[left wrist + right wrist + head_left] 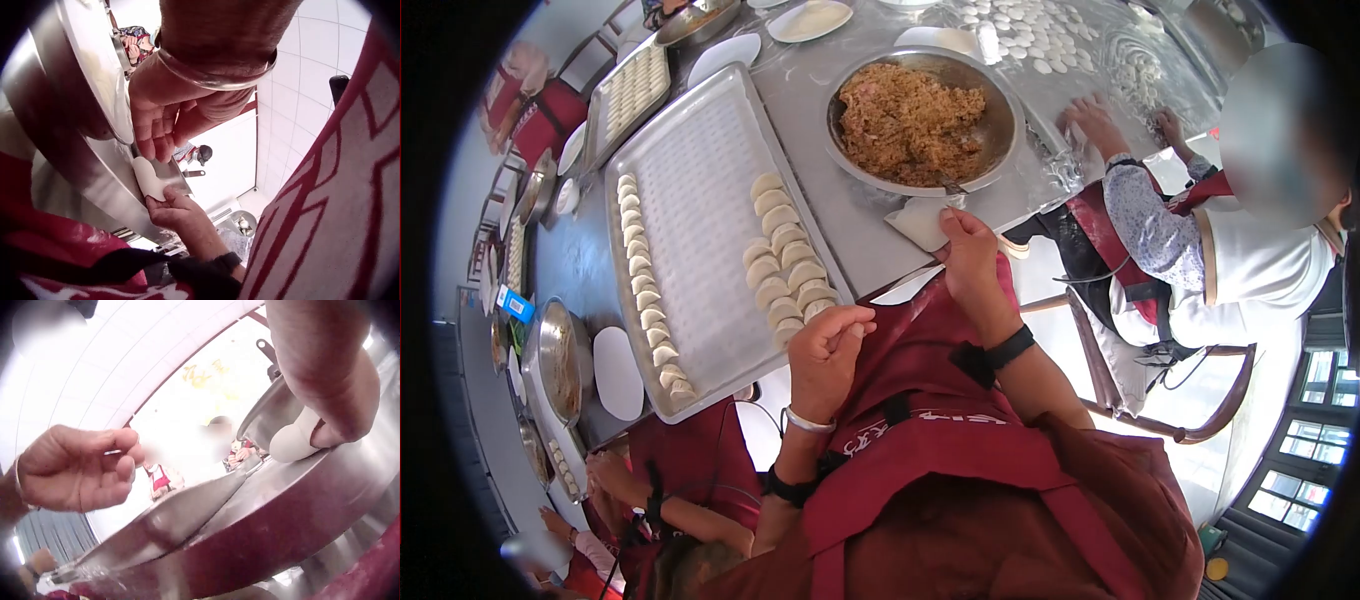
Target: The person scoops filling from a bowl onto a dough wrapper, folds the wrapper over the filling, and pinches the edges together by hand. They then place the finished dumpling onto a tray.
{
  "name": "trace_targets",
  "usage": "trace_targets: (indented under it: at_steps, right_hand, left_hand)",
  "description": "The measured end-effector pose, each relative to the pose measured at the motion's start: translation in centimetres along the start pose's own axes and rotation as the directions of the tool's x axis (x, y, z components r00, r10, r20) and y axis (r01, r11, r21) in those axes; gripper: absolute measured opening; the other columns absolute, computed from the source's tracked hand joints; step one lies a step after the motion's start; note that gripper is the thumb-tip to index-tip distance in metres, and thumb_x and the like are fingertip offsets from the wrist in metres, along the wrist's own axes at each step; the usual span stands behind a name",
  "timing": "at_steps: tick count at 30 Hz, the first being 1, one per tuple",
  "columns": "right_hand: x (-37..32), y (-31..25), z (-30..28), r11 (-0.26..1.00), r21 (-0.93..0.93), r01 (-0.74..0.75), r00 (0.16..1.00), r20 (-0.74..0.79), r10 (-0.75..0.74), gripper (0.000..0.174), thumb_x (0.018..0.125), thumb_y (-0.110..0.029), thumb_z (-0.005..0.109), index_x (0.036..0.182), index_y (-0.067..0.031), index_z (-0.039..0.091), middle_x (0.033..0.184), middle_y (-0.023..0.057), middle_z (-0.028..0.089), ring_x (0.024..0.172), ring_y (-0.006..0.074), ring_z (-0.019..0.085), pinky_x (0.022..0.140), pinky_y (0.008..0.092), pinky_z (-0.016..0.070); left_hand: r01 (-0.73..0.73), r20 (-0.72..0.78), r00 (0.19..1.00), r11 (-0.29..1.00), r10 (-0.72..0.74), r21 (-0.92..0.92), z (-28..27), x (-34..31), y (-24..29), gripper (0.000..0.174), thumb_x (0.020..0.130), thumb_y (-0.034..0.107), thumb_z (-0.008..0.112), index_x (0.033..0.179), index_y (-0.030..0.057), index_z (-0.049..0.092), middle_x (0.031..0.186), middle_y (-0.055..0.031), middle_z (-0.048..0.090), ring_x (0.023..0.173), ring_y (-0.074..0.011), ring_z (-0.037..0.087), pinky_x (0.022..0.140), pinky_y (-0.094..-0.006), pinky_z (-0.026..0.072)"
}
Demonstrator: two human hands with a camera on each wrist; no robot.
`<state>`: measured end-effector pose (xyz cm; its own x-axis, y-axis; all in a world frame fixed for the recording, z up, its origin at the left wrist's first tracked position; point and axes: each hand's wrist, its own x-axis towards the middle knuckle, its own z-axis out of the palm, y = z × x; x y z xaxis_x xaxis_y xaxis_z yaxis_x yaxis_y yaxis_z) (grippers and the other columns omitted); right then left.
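My right hand (972, 262) pinches the edge of a round, pale dumpling wrapper (918, 223) between thumb and fingers, at the table edge just below the filling bowl. In the left wrist view the wrapper (149, 180) hangs slightly bent from the right hand (181, 219). My left hand (825, 362), wearing a silver bangle, hovers by the near right corner of the tray. Its fingers curl loosely with nothing between them, as the right wrist view shows of the left hand (78, 469). A steel bowl (832, 150) of brown minced filling (915, 120) has a utensil handle leaning at its near rim.
Rows of folded dumplings (785, 240) line both sides of a large metal tray (690, 150). Loose wrapper rounds (1040, 35) lie on the floured table at the back right, where another person's hand (1095, 125) works. A second dumpling tray (625, 95) stands further left.
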<state>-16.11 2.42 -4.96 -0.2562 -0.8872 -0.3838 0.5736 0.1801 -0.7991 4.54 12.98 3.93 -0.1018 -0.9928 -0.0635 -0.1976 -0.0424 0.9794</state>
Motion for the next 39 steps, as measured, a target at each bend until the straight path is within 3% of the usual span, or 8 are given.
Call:
trace_targets:
  at_steps: [9,15,19,27,30,33,37,39]
  right_hand:
    - [-0.9,-0.8,-1.0,0.907,0.352,-0.231,0.971,0.142,0.192,0.024,0.099,-0.011,0.054,0.117,0.0043,0.055,0.112,0.0143,0.064,0.099,0.0278,0.066,0.091,0.0415,0.0556]
    - [-4.8,-0.3,0.3,0.975,0.168,-0.143,0.976,0.190,0.110,0.027,0.097,-0.011,0.057,0.118,0.0056,0.057,0.110,0.0139,0.065,0.098,0.0240,0.066,0.087,0.0368,0.0561]
    - [-5.9,-0.8,0.1,0.993,-0.050,-0.110,0.968,0.222,0.119,0.027,0.096,-0.009,0.059,0.118,0.0058,0.058,0.110,0.0132,0.065,0.096,0.0215,0.066,0.086,0.0335,0.0562]
    - [-5.2,-1.2,-0.7,0.905,0.331,-0.267,0.944,0.278,0.177,0.031,0.096,-0.008,0.058,0.124,0.0049,0.054,0.115,0.0136,0.064,0.106,0.0227,0.064,0.093,0.0374,0.0542]
    - [-5.0,-1.7,-1.8,0.908,0.350,-0.229,0.957,0.253,0.143,0.033,0.096,-0.007,0.057,0.126,0.0045,0.053,0.118,0.0131,0.063,0.107,0.0228,0.064,0.094,0.0376,0.0540]
    - [-6.0,-3.1,-1.5,0.955,0.266,-0.132,0.981,0.174,0.087,0.029,0.096,-0.006,0.056,0.123,0.0036,0.055,0.115,0.0123,0.065,0.104,0.0207,0.065,0.094,0.0349,0.0534]
    - [-7.7,-3.3,-0.1,0.930,-0.292,0.223,0.975,0.081,-0.209,0.024,0.095,-0.006,0.059,0.117,0.0024,0.062,0.106,0.0127,0.068,0.092,0.0190,0.068,0.083,0.0316,0.0560]
    - [-8.4,-3.8,1.1,0.716,-0.460,0.526,0.849,0.339,-0.406,0.021,0.092,-0.006,0.062,0.112,0.0009,0.065,0.100,0.0117,0.070,0.086,0.0172,0.069,0.077,0.0303,0.0558]
  left_hand:
    - [0.179,0.007,0.981,0.882,-0.196,-0.436,4.0,3.7,-1.8,0.037,0.098,0.012,0.055,0.127,-0.0112,0.050,0.122,-0.0164,0.059,0.113,-0.0244,0.061,0.098,-0.0369,0.0500]
    - [0.332,0.220,0.928,0.396,-0.301,-0.856,6.1,7.5,-3.8,0.041,0.099,0.023,0.057,0.126,-0.0068,0.052,0.122,-0.0134,0.059,0.115,-0.0253,0.057,0.103,-0.0431,0.0447]
    - [0.299,0.207,0.951,0.518,-0.228,-0.802,6.5,7.1,-3.5,0.038,0.100,0.021,0.055,0.127,-0.0058,0.052,0.122,-0.0126,0.060,0.113,-0.0242,0.059,0.101,-0.0409,0.0467]
    - [0.223,0.110,0.964,0.513,-0.241,-0.829,6.4,6.9,-3.4,0.030,0.099,0.007,0.049,0.125,-0.0069,0.054,0.118,-0.0142,0.062,0.105,-0.0199,0.063,0.091,-0.0326,0.0523]
    - [0.168,0.041,0.981,0.715,-0.192,-0.679,5.4,8.4,-4.2,0.035,0.099,0.010,0.049,0.129,-0.0069,0.051,0.121,-0.0153,0.061,0.106,-0.0222,0.063,0.093,-0.0328,0.0504]
    - [-0.268,-0.331,0.853,0.882,0.404,0.387,4.9,9.8,-5.2,0.041,0.099,0.015,0.050,0.133,-0.0070,0.048,0.121,-0.0157,0.062,0.108,-0.0254,0.062,0.095,-0.0345,0.0485]
    - [-0.062,-0.214,0.976,0.997,0.051,-0.044,4.5,7.7,-1.7,0.045,0.100,0.030,0.054,0.129,-0.0044,0.050,0.116,-0.0135,0.064,0.107,-0.0286,0.062,0.095,-0.0382,0.0485]
    - [0.263,0.159,0.964,0.659,-0.214,-0.705,4.1,6.9,-1.9,0.043,0.100,0.035,0.054,0.124,-0.0010,0.053,0.114,-0.0125,0.064,0.105,-0.0272,0.062,0.094,-0.0395,0.0497]
